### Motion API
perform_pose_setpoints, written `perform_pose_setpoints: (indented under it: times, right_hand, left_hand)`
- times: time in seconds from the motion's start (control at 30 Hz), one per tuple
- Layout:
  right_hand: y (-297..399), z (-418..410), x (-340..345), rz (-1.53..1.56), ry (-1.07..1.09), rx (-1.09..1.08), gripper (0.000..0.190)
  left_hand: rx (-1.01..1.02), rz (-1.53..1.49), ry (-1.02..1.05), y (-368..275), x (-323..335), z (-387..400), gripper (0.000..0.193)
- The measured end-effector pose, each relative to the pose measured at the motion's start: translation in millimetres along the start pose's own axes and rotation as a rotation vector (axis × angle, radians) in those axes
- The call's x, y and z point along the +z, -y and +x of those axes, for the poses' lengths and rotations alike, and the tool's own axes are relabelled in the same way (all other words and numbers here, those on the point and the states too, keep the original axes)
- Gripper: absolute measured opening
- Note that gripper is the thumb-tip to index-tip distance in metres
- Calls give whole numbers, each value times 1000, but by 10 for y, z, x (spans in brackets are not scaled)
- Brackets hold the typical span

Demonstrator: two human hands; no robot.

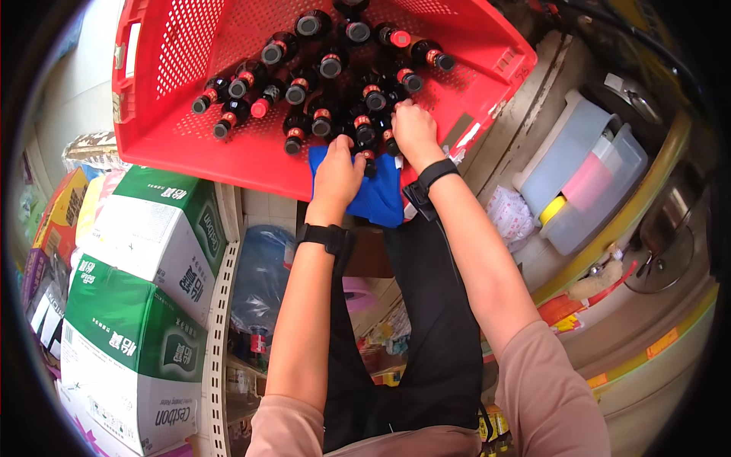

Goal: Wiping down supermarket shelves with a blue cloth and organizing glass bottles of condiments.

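Several dark glass bottles lie in the red plastic crate [240, 154], their capped ends towards me. Most caps are grey, such as on one bottle [331, 64]; two show red, including a bottle [267, 100] left of the middle. A blue cloth [380, 200] hangs over the crate's near edge. My left hand [337, 174] rests over the cloth, its thumb beside the nearest bottle [369, 163]. Right of that group, my right hand [416, 131] reaches in with curled fingers against the bottles. What lies under either hand's fingertips is hidden.
Stacked green-and-white water cartons [137, 343] stand at left, beside a perforated metal shelf upright [220, 348]. A large blue water jug [260, 280] lies below the crate. To the right are translucent plastic bins [594, 183] and a glass pan lid [662, 263].
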State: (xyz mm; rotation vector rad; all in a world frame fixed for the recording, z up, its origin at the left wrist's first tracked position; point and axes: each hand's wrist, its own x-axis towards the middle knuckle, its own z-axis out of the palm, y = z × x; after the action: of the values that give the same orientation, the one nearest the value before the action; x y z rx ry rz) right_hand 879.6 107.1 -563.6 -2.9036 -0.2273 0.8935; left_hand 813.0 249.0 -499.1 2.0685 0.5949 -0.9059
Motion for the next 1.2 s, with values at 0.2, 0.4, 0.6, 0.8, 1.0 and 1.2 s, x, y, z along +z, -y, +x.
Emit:
perform_pose_setpoints:
  times: [0.2, 0.4, 0.6, 0.8, 1.0, 1.2]
  right_hand:
    - [47, -144, -321, -36, 26, -52, 15]
    - [-113, -468, -860, 64, 17, -43, 19]
    - [-264, -939, -1515, 227, -88, -97, 28]
    - [-500, -1549, -2147, 554, -283, -22, 33]
    - [-656, -2202, -2856, 680, -524, 53, 32]
    - [-758, -2841, -3384, 526, -772, 172, 27]
  left_hand:
    - [88, 401, -110, -176, 222, 258, 63]
    - [115, 516, -179, -175, 469, 390, 58]
    - [77, 645, -119, -102, 521, 556, 42]
    - [68, 524, -107, -111, 442, 503, 32]
    - [111, 481, -149, -312, 293, 254, 25]
    - [133, 442, -225, -591, 77, -233, 24]
